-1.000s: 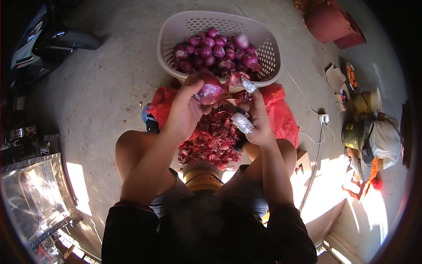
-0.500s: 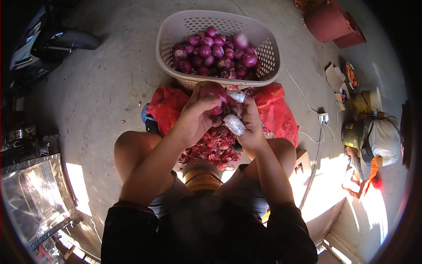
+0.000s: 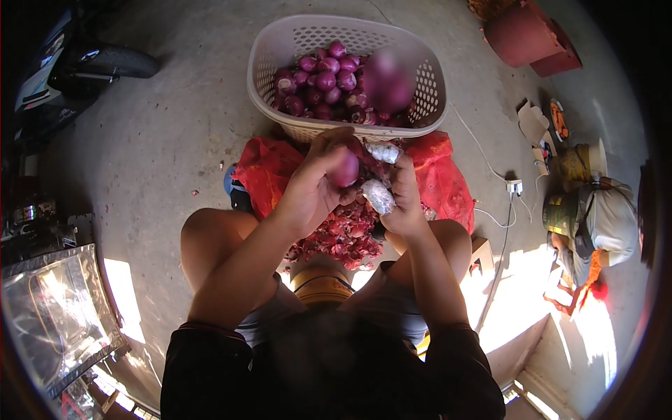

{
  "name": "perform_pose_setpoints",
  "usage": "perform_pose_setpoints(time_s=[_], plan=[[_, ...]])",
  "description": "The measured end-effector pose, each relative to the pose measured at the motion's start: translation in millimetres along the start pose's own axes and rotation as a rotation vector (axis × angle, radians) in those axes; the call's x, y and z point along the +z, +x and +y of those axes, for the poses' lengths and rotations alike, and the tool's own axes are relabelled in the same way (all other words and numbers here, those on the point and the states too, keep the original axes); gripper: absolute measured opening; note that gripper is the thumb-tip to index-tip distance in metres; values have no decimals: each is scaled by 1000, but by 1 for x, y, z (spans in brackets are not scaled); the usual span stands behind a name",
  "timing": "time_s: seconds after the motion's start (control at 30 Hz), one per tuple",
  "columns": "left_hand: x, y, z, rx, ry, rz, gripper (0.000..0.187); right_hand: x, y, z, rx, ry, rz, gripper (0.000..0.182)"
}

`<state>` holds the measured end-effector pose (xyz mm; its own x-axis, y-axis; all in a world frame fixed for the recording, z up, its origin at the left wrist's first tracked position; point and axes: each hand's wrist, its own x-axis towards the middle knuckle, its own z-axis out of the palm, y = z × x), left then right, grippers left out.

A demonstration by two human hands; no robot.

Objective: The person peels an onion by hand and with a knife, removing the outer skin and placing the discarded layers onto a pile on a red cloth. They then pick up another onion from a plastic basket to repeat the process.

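Note:
My left hand (image 3: 311, 185) is closed round a red onion (image 3: 344, 168), whose smooth purple side faces up between thumb and fingers. Close on its right is my right hand (image 3: 402, 199). The thumb and a finger there carry shiny silvery wrapping (image 3: 378, 197), and dark red onion skin (image 3: 376, 168) shows between them. Beneath both hands lies a heap of loose red onion peelings (image 3: 343, 234). Just beyond them stands a grey-beige plastic basket (image 3: 259, 98) with many purple onions (image 3: 327, 80) in it; a blurred spot covers its right part.
Red mesh sacking (image 3: 444, 175) spreads on both sides of the peelings. A yellow bucket (image 3: 320, 285) is between my knees. On the right floor lie a cable with a plug adapter (image 3: 514, 187) and a bulky grey bag (image 3: 610, 224). A motorcycle wheel (image 3: 122, 61) is at upper left.
My right hand's wrapped fingertips have shifted slightly right, away from the onion. The onion has turned in my left hand and shows more smooth purple surface. The blur over the basket has grown.

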<state>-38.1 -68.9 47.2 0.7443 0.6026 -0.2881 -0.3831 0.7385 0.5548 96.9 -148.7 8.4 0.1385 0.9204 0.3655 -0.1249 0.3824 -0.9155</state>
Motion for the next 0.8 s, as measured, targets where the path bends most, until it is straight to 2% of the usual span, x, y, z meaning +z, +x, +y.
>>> perform_pose_setpoints(time_s=[0.13, 0.23, 0.3, 0.43, 0.5, 0.57, 0.67, 0.7, 0.8], plan=[[-2, -1, 1, -21, -5, -62, 32, 0, 0, -6, 48, -15, -6, 50], [-10, 0, -1, -68, -53, -78, 33, -8, -4, 0, 51, -168, -6, 46], [-9, -1, -5, -62, -49, -57, 37, -7, -3, 0, 11, -210, 13, 43], [-10, 0, -5, -21, -5, -162, 49, -8, 3, -7, -59, -288, 55, 42], [-11, -1, 1, -17, 15, -228, 55, -14, 2, -3, -63, -206, 127, 43], [-5, -1, 5, 32, 135, -175, 58, -23, 2, -5, -74, -178, 129, 45], [-4, 1, 12, 44, 196, -152, 61, -20, -1, -13, -38, -132, 65, 46], [-4, 1, 14, 36, 196, -155, 62, -14, 1, -17, 22, -193, 95, 53], [8, 1, 12, 276, 446, -81, 64, -17, -2, -26, 213, -218, -21, 61]])
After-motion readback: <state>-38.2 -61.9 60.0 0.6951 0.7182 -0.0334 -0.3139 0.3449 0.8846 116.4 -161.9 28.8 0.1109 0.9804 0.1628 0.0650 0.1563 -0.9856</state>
